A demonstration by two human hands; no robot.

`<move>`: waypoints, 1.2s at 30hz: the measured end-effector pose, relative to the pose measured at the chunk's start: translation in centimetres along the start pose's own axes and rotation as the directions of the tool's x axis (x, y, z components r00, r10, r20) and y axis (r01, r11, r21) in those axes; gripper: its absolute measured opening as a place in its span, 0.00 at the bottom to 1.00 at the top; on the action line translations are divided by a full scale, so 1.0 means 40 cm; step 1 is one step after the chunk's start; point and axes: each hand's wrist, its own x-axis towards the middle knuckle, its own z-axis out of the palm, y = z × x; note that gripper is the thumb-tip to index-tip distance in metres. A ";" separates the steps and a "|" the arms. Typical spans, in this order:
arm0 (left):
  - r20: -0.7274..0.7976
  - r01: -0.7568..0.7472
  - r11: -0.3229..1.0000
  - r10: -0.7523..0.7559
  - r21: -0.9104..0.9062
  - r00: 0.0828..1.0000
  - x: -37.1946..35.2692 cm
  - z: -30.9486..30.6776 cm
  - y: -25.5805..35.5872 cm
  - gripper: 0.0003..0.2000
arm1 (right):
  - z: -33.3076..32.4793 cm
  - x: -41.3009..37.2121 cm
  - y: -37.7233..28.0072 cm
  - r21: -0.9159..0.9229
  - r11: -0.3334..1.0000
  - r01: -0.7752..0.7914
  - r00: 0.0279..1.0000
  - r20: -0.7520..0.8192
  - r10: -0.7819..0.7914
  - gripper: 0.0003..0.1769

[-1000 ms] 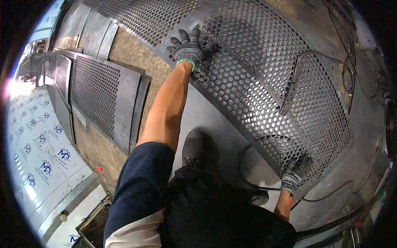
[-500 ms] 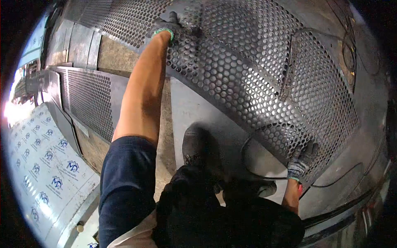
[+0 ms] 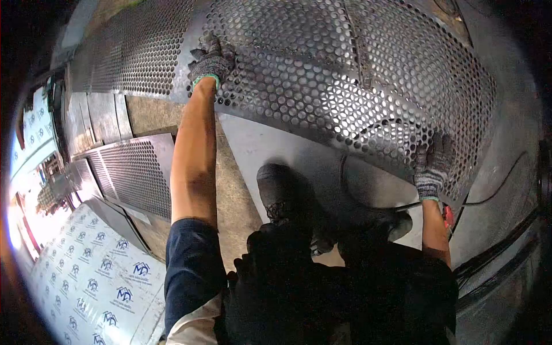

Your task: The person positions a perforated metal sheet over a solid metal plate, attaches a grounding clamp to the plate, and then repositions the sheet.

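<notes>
Nearest, at left: printed film-covered sheet (image 3: 98, 282), well apart from your hands. Ahead of your body, your dark shoe (image 3: 279, 187) points toward a plain grey sheet (image 3: 250, 138); black cable (image 3: 344, 178) loops to its right.

Your right hand (image 3: 432, 167): gloved, fingers extended and slightly parted, laid over the holes by the near right end of the perforated sheet (image 3: 305, 109). Nothing seen in its grasp; cannot tell whether the thumb hooks the edge.

The perforated sheet lies ahead of you, under both hands, long axis slanting from far left to near right. Your right hand is the nearer to its right end.

At left, apart from it, a second perforated panel (image 3: 129, 164).

Farther: your left hand (image 3: 211, 63), gloved, palm down, fingers spread, beside the plain strip (image 3: 194, 34) between hole fields. No object visible in it; pressure cannot be judged.
</notes>
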 end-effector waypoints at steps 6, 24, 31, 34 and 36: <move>-0.034 -0.076 0.995 0.079 0.071 0.996 -0.023 0.049 0.064 0.48 | -0.005 0.000 -0.017 0.030 0.997 0.067 0.989 -0.138 -0.062 0.36; 0.093 -0.170 0.980 0.179 -0.101 0.979 -0.208 0.032 0.270 0.46 | 0.014 -0.006 -0.001 0.018 0.999 0.033 0.992 -0.126 -0.031 0.36; 0.310 -0.645 0.345 0.663 0.682 0.682 -0.223 0.086 0.350 0.24 | -0.014 -0.004 -0.013 0.053 0.999 0.011 0.997 -0.077 -0.007 0.38; 0.386 -0.658 0.142 0.711 0.739 0.587 -0.235 0.092 0.374 0.26 | -0.001 -0.006 -0.006 0.066 0.997 0.046 0.986 -0.162 -0.035 0.38; 0.140 -0.618 0.695 0.616 0.368 0.775 -0.237 0.110 0.371 0.31 | -0.002 -0.004 -0.004 0.053 0.998 0.043 0.989 -0.147 -0.035 0.37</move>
